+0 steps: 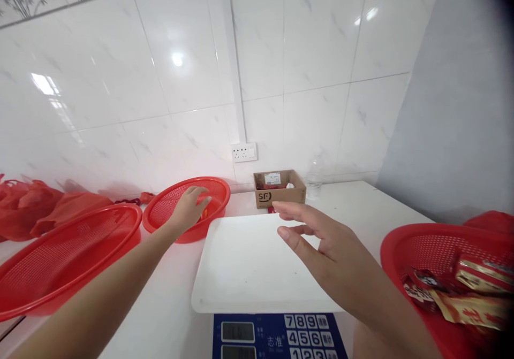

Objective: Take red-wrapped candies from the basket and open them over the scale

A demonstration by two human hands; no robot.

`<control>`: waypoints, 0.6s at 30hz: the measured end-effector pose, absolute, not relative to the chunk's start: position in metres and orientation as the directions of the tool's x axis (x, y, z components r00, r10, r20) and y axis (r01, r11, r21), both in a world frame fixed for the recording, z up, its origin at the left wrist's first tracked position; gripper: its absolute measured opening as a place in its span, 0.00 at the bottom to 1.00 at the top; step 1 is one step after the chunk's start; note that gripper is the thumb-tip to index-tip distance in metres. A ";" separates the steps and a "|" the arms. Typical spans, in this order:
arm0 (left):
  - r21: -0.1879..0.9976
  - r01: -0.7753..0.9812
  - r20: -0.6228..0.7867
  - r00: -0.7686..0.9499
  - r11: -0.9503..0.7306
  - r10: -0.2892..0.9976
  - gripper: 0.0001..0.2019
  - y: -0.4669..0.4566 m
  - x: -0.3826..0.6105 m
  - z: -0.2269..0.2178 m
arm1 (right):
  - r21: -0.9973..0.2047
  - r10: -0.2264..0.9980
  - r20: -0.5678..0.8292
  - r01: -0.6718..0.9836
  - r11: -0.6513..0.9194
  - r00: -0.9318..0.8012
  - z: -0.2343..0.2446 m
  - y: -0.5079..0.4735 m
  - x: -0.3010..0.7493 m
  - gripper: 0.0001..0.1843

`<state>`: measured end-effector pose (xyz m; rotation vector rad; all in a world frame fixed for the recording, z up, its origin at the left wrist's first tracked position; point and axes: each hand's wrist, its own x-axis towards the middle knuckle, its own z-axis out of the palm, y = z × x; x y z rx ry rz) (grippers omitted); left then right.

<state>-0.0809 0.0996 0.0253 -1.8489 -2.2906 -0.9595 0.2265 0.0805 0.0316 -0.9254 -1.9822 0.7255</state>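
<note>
My left hand [188,208] reaches over the round red basket [163,204] at the back, its fingers apart and nothing gripped. Below those fingers lies a small orange-yellow item [204,214], partly covered by the hand, so its kind is unclear. My right hand [331,252] hovers over the right part of the white weighing pan [249,262], thumb and fingers spread with nothing between them. Under the pan, the blue keypad [277,337] of a digital scale shows its number keys and two dim displays. The pan carries only a few tiny specks.
A larger red basket [100,225] stands at the left beside red plastic bags [28,204]. At right, another red basket [395,241] holds wrapped snack packs [469,305]. A cardboard box [287,196] and a clear bottle [316,177] stand against the tiled wall.
</note>
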 end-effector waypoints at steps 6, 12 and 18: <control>0.553 0.827 0.498 -0.233 -0.099 0.835 0.14 0.063 -0.031 -0.005 | -0.701 0.718 0.518 0.251 0.668 -0.465 0.035 0.065 0.216 0.18; 0.501 0.780 0.565 0.033 -0.375 0.824 0.15 0.045 0.000 -0.038 | -0.653 0.658 0.611 0.190 0.733 -0.440 0.036 0.026 0.222 0.17; 0.409 0.783 0.521 0.221 -0.469 0.824 0.18 0.064 -0.013 -0.075 | -0.638 0.844 0.417 0.554 0.535 -0.336 0.011 -0.002 0.269 0.17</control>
